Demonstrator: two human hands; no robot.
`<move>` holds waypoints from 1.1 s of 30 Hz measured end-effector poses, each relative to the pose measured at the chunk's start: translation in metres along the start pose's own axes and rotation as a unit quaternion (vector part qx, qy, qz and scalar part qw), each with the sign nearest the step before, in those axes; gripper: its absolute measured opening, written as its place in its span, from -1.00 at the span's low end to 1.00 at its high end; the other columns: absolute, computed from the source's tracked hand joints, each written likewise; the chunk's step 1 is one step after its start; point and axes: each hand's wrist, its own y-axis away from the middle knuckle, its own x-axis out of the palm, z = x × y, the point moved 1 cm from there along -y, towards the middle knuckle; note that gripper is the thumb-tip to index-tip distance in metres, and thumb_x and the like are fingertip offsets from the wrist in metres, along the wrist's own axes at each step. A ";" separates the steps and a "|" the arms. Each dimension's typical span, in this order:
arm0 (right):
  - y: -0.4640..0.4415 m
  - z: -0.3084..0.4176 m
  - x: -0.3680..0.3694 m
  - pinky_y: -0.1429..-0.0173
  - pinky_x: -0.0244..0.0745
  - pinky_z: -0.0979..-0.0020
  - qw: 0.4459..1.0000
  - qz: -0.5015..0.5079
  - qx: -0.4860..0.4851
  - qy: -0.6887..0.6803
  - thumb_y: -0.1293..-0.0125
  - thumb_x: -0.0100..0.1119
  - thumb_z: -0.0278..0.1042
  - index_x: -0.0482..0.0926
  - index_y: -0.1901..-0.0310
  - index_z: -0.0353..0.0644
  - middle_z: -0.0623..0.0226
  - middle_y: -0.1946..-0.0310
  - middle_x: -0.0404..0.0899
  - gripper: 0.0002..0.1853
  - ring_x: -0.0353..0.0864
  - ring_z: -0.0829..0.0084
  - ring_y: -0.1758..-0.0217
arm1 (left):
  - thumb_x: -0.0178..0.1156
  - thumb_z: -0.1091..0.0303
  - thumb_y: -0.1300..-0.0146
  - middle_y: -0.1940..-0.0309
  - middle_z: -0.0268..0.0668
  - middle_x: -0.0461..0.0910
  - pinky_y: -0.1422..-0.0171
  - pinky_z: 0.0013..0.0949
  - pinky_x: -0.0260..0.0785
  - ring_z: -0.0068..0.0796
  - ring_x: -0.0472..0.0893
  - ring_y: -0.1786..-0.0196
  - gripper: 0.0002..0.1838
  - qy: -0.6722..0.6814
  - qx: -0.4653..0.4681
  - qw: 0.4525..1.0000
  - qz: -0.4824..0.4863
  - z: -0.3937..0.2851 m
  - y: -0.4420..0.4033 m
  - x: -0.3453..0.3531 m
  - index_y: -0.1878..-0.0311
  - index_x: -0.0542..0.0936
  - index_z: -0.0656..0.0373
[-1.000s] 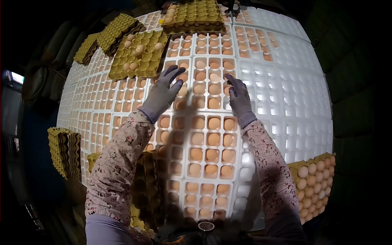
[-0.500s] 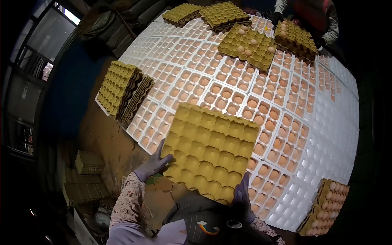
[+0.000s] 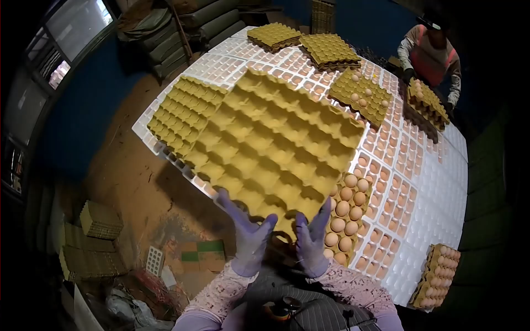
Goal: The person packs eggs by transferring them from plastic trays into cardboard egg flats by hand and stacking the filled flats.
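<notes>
A yellow pulp egg tray (image 3: pixel 276 149) with no eggs in its cups is raised and tilted in front of me. My left hand (image 3: pixel 247 240), in a pale purple glove, grips its near edge with the thumb toward the middle. Close beside it, my right hand (image 3: pixel 312 245), gloved alike, holds the same edge further right. Partly hidden under the tray's right side lies an egg-filled tray (image 3: pixel 348 212) on the white egg trays. Left of the held tray, yellow trays (image 3: pixel 179 113) are partly covered by it.
White plastic trays (image 3: pixel 400 198) holding eggs cover the table. Yellow tray stacks (image 3: pixel 334 49) stand at the far side, near a tray with several eggs (image 3: pixel 359 96). Another egg stack (image 3: pixel 436 276) stands at the near right corner. A person (image 3: pixel 433 55) handles trays at the far right.
The yellow tray has risen toward me and up the view. My hands have moved from its sides to its near edge, closer together. The egg-filled tray beside it now shows.
</notes>
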 end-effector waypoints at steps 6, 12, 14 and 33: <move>-0.010 0.030 -0.003 -0.60 0.13 0.15 0.940 0.212 -0.104 0.244 -0.36 0.33 -0.38 0.06 -0.57 -0.27 -0.09 -0.56 0.11 -0.15 0.08 -0.05 -0.64 | 0.25 0.28 -0.38 -0.64 -0.06 -0.02 -0.60 -0.11 0.10 -0.16 0.12 -0.60 -0.18 0.051 0.148 0.984 -0.081 0.053 -0.151 -0.085 -0.59 0.10 0.27; 0.025 0.020 -0.092 -0.54 0.27 0.19 0.944 0.099 0.052 0.312 -0.40 0.20 -0.47 0.08 -0.57 -0.26 0.03 -0.52 0.17 -0.23 0.29 0.17 -0.51 | 0.32 0.32 -0.32 -0.63 0.00 0.04 -0.59 -0.32 0.07 -0.19 0.17 -0.60 -0.04 0.093 -0.063 0.988 -0.103 0.170 -0.296 -0.151 -0.61 -0.05 0.38; 0.036 0.013 -0.118 -0.56 0.24 0.19 0.922 0.085 0.043 0.374 -0.40 0.20 -0.48 0.11 -0.55 -0.26 0.04 -0.51 0.21 -0.26 0.27 0.15 -0.54 | 0.33 0.31 -0.32 -0.61 0.07 0.07 -0.62 -0.30 0.01 -0.14 0.16 -0.61 -0.01 0.037 -0.127 0.987 -0.092 0.233 -0.314 -0.173 -0.60 -0.08 0.43; -0.185 -0.052 -0.123 -0.44 0.33 0.18 0.753 0.218 -0.129 0.607 -0.35 0.26 -0.12 0.63 -0.20 0.11 0.26 -0.14 0.61 -0.60 0.45 0.14 -0.34 | 0.33 0.24 -0.33 -0.25 -0.17 0.61 -0.48 -0.12 0.32 -0.11 0.43 -0.46 -0.56 -0.230 0.217 0.830 0.460 0.095 -0.144 0.158 -0.27 0.63 0.00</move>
